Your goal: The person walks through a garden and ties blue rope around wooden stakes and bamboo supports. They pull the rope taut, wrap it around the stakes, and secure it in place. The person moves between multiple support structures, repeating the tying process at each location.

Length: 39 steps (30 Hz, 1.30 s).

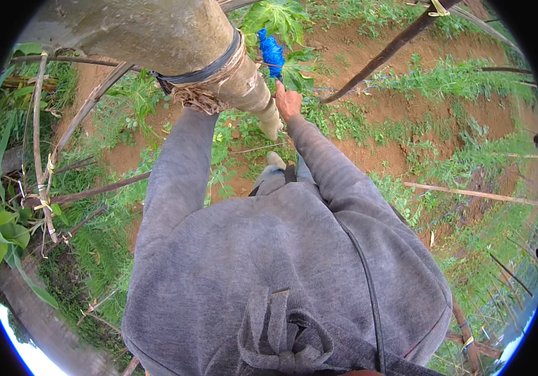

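Observation:
At the top centre, my right hand is at the lower end of a bundle of blue twine, one finger extended along it; whether the fingers grip the bundle I cannot tell. A thin brown stick or wire crosses the bundle. Just left of the hand, a thick pale tree trunk slants down, wrapped with a black band and dry fibres. My left forearm reaches up to the trunk, and my left hand is hidden behind the trunk and fibres.
A dark wooden pole slants at the upper right. Tied sticks and horizontal poles stand at the left. Low green plants grow in rows on brown soil, with strings among them. Broad papaya-like leaves hang by the blue bundle.

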### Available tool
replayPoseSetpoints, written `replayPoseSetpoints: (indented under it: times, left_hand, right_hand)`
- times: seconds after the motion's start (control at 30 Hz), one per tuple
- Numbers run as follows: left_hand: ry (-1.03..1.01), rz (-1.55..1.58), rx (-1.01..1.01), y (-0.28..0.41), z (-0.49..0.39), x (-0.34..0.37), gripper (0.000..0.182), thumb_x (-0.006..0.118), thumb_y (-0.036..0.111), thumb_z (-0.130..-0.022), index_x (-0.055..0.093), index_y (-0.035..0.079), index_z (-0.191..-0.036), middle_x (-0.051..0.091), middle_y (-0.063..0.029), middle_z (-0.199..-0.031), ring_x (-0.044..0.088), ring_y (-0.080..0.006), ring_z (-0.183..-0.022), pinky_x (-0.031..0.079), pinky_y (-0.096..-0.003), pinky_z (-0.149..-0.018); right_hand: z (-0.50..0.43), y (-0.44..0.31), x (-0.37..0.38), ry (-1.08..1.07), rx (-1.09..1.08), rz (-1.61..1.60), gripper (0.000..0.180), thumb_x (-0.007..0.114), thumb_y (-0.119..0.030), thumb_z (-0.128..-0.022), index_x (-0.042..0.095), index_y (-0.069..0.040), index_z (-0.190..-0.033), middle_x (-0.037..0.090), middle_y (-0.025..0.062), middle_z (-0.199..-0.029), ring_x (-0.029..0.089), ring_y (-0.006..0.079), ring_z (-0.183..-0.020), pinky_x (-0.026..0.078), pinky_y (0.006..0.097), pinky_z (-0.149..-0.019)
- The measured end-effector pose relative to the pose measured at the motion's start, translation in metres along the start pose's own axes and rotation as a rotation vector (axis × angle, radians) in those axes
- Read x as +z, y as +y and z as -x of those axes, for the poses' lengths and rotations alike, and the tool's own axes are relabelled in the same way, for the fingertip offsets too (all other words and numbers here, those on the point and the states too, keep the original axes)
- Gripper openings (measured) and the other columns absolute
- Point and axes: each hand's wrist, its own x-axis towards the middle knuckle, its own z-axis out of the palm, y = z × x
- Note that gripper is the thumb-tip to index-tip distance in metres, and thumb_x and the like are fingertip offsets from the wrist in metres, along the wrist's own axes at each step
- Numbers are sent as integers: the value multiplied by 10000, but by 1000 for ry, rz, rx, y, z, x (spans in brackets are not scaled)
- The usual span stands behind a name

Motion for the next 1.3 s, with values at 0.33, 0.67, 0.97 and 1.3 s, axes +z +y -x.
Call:
replayPoseSetpoints:
  times: [0.33,0.67,0.97,1.3]
  left_hand:
    - [0,34,9,-13,0,2,222,615,223,-936,642,38,-1057,654,-60,-908,605,-147,-781,492,-281,-662]
    - [79,105,107,-73,48,8,220,601,218,-955,647,20,-1039,651,-52,-877,600,-123,-737,487,-261,-631]
    - [-252,-92,305,-112,234,90,236,633,250,-952,599,46,-1065,664,-38,-862,613,-99,-687,501,-249,-613]
    - [-106,75,287,-17,178,236,995,788,304,-796,180,19,-1531,586,-117,-1131,549,-183,-953,453,-328,-828]
  right_hand:
    - [-3,2,-5,184,-368,-499,273,644,-110,-791,640,-16,-1048,665,168,-861,636,255,-827,489,360,-772]
    - [5,-21,-36,-82,340,-1194,317,576,-40,-918,402,-81,-1179,643,82,-888,642,175,-657,499,297,-517]
    - [-5,-15,-71,147,141,-586,359,655,-197,-778,476,-63,-1059,617,149,-844,603,270,-769,475,417,-722]
    - [1,-11,-119,115,-77,-462,385,688,-149,-837,414,-53,-1090,590,218,-962,600,408,-889,453,489,-766]
